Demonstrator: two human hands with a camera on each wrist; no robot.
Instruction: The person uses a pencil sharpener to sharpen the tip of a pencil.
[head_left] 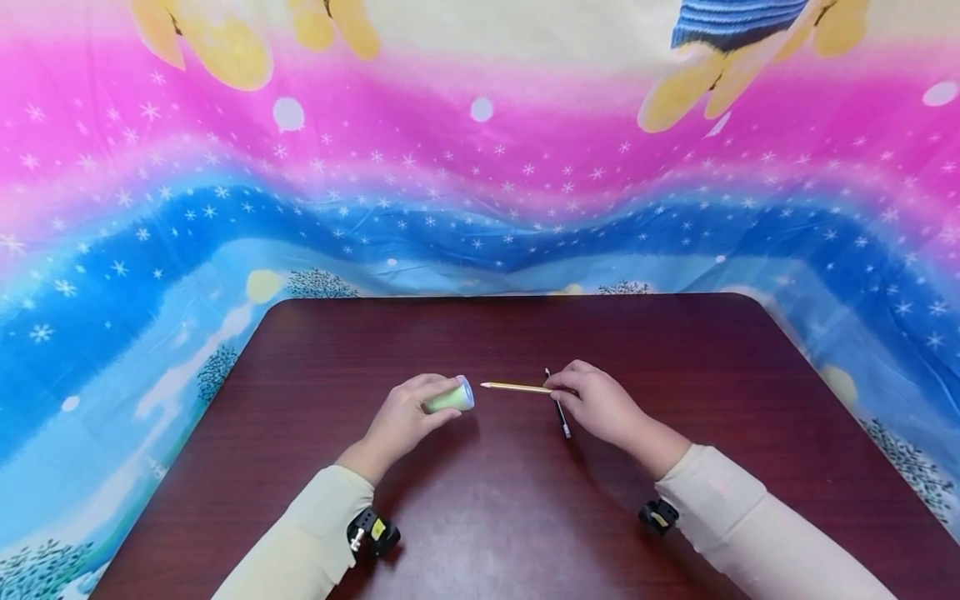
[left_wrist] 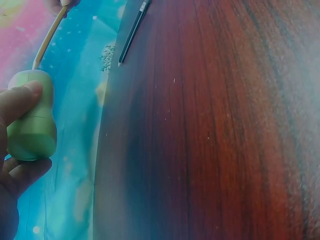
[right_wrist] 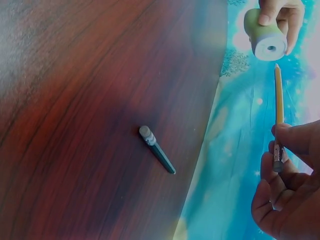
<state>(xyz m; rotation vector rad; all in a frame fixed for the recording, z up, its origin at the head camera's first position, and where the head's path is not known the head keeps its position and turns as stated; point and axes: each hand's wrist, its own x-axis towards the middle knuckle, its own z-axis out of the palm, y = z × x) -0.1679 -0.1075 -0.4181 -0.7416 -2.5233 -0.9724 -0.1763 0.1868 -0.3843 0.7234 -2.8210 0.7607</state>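
My left hand (head_left: 405,414) grips a green pencil sharpener (head_left: 447,398), a rounded cylinder whose pale end with a small round hole (right_wrist: 271,48) faces right. In my right hand (head_left: 600,404) a yellow pencil (head_left: 516,387) is pinched near its eraser end, its sharpened tip pointing left at the sharpener. A small gap shows between tip and hole in the head and right wrist views. Below the right hand a dark pencil (head_left: 562,417) with a pale eraser lies on the table, partly hidden by the fingers in the head view.
The dark red-brown wooden table (head_left: 480,517) has rounded far corners. Behind and beside it hangs a pink and blue patterned cloth (head_left: 480,175). Small black wrist cameras (head_left: 373,532) are strapped at both cuffs.
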